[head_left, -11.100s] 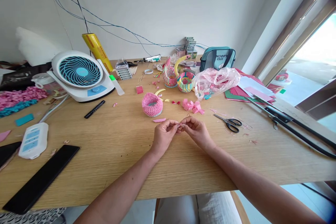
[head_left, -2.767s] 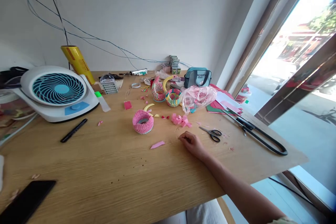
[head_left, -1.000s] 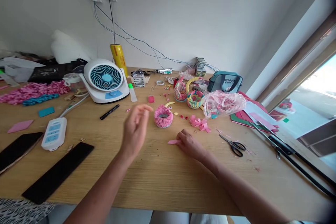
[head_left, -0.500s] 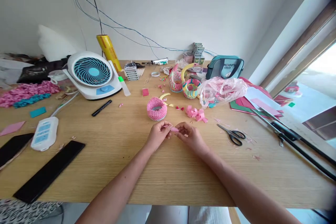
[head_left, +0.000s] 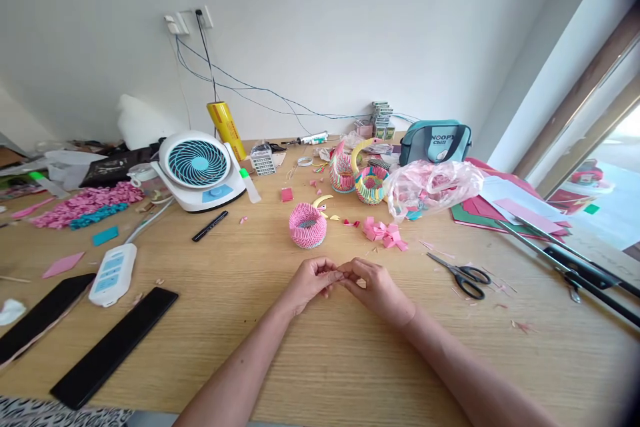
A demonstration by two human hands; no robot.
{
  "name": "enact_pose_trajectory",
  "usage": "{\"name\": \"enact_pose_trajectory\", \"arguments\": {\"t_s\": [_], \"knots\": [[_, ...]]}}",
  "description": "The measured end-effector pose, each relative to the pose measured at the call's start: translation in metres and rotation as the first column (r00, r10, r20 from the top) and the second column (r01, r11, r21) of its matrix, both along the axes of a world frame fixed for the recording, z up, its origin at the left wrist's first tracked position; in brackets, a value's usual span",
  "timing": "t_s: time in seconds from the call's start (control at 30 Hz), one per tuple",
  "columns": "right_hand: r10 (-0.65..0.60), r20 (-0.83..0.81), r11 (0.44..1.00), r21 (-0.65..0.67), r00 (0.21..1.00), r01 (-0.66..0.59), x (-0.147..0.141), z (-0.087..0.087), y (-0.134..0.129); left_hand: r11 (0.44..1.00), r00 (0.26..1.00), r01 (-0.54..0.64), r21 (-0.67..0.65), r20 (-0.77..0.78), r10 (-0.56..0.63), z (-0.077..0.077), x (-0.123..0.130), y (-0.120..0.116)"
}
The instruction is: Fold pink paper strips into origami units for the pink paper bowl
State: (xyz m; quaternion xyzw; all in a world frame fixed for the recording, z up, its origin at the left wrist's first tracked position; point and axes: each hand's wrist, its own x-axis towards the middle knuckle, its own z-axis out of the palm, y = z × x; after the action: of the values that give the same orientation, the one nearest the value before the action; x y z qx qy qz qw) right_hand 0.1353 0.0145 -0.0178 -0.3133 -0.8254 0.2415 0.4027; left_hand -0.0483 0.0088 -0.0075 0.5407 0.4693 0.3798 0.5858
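Now, the bare left hand (head_left: 311,285) and right hand (head_left: 377,290) curl narrow, their fingertips (head_left: 336,273) meeting above the pale wooden table (head_left: 320,373), pinching something too small to make out, near a pink folded-paper bowl (head_left: 307,225). If that's a paper scrap, it should be feather-light and soft, best held by its edges.

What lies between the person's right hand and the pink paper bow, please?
In the head view, a few tiny scraps lie between the right hand and the pink bow.
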Motion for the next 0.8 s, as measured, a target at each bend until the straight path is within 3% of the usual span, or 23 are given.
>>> {"name": "enact_pose_trajectory", "arguments": {"t_s": [0.43,0.63,0.8], "knots": [[0.056,0.044,0.998,-0.011,0.997,-0.056,0.003,0.003,0.001,0.991,0.998,0.007,-0.131,0.063,0.002,0.005,-0.003,-0.004],[0.068,-0.011,0.995,-0.07,0.998,-0.069,0.004,0.006,0.0,0.966,0.987,0.004,-0.258,0.159,0.038,0.007,-0.002,-0.005],[0.092,0.015,0.995,-0.048,0.996,-0.091,0.005,0.007,0.0,0.977,0.996,0.002,-0.214,0.085,0.017,0.01,-0.002,-0.007]]}}
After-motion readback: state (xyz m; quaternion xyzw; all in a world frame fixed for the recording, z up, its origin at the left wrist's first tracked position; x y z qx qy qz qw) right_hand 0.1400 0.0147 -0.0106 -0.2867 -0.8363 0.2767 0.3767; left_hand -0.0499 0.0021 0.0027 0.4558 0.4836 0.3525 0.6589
